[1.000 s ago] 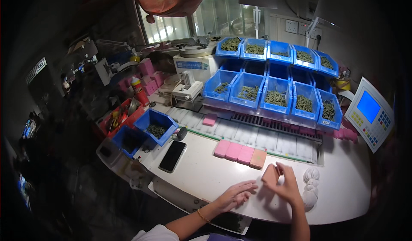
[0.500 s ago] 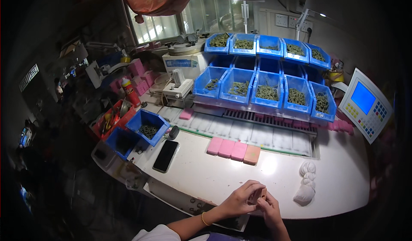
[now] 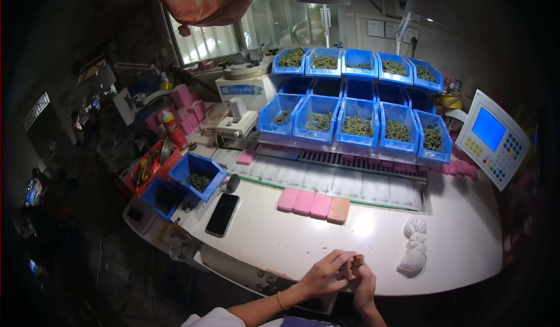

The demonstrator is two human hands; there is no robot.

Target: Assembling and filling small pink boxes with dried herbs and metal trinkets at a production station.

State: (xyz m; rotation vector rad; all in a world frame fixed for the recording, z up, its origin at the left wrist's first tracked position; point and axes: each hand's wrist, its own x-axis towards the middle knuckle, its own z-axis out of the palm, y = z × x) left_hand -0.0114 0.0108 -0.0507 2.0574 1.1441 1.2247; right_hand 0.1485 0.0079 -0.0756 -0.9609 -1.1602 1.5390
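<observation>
Both my hands are together above the near edge of the white worktop (image 3: 280, 239), around a small pinkish-tan block (image 3: 349, 268) that looks like a rubber mould. My left hand (image 3: 324, 275) grips it from the left, fingers curled over its far side. On the other side my right hand (image 3: 365, 286) is closed against it, thumb up near the top. Something dark greenish shows at the block's upper end by the right thumb; I cannot make out what. Fingers cover most of the block. To the right of my hands lies a knotted white cloth bundle (image 3: 414, 246).
Ahead sit three pink blocks (image 3: 303, 201) beside an orange-tan one (image 3: 338, 210). A black phone (image 3: 223, 215) lies left, near two blue bins (image 3: 198, 175). Blue bins of green pieces (image 3: 357, 126) stand racked behind. A control panel (image 3: 493, 137) rises at right.
The hands have shifted slightly, and the right fingers now wrap further up the block. A dark greenish bit has come into sight at its top. The whole view has moved a little.
</observation>
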